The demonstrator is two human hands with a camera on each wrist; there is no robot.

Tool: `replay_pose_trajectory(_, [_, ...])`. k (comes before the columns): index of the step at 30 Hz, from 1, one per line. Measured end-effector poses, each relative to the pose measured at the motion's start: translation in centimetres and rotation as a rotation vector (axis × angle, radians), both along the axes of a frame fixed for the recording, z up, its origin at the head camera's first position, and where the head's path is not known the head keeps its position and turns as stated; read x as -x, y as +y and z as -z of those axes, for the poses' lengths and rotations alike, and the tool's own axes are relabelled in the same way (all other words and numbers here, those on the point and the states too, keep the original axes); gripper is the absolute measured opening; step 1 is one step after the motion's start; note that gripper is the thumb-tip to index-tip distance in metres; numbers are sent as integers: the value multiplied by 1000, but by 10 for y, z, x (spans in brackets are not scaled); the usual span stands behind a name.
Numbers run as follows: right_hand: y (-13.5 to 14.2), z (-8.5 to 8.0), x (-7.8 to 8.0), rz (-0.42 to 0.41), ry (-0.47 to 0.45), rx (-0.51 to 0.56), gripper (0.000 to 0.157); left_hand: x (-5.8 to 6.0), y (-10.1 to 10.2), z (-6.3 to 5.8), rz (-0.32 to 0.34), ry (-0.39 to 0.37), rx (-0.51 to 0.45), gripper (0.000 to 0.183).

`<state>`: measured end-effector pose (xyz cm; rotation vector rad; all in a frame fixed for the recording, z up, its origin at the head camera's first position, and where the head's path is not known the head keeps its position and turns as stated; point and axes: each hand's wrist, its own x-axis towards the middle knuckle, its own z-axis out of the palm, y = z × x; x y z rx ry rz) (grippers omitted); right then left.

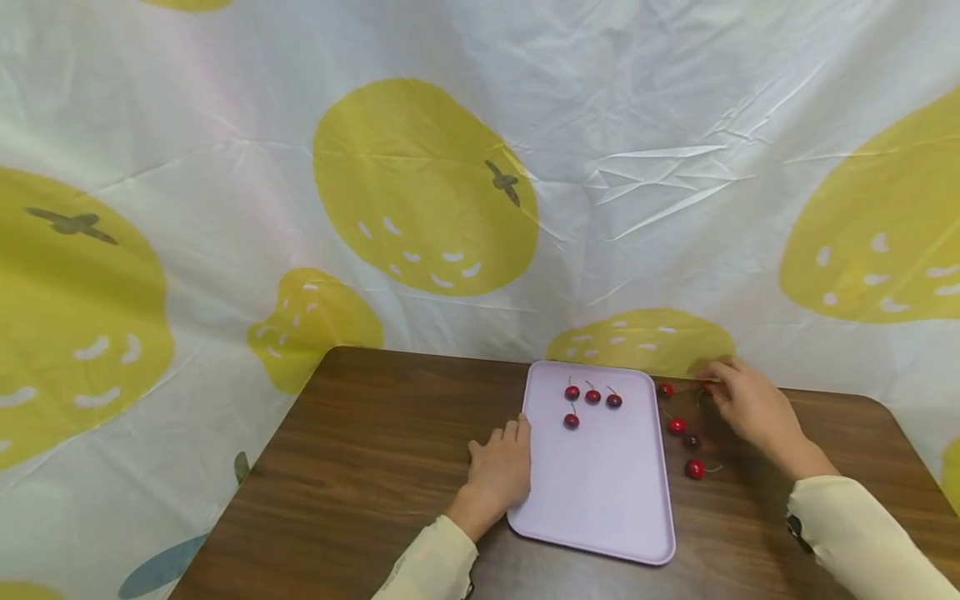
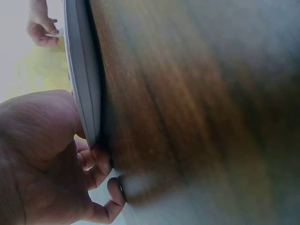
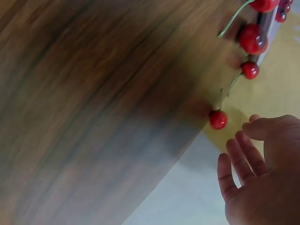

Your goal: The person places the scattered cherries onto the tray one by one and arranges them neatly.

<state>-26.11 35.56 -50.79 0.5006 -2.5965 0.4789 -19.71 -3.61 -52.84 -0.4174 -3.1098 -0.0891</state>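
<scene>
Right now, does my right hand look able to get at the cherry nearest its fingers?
Probably yes: your right hand is close to that cherry, fingers loosely open, with nothing visible between them in the right wrist view. The tray lies to the left, seemingly clear.

Left hand (image 1: 498,467) touching tray (image 1: 600,500) — four cherries (image 1: 592,397) inside — right hand (image 1: 759,410) near loose cherries (image 1: 677,427).

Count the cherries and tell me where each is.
9 cherries. On the tray: three in a row, one in front. On the table right of it: four, plus one by the right hand, which may hide more.
</scene>
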Motion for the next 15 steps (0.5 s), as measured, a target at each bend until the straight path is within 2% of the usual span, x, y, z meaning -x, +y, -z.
replay_pose_trajectory(9, [9, 8, 5, -14, -10, -11, 29, 1, -1, 0, 2, 0, -7, 64])
replay_pose_trajectory(15, [8, 11, 8, 1, -52, -13, 27, 1, -1, 1, 8, 16, -11, 59])
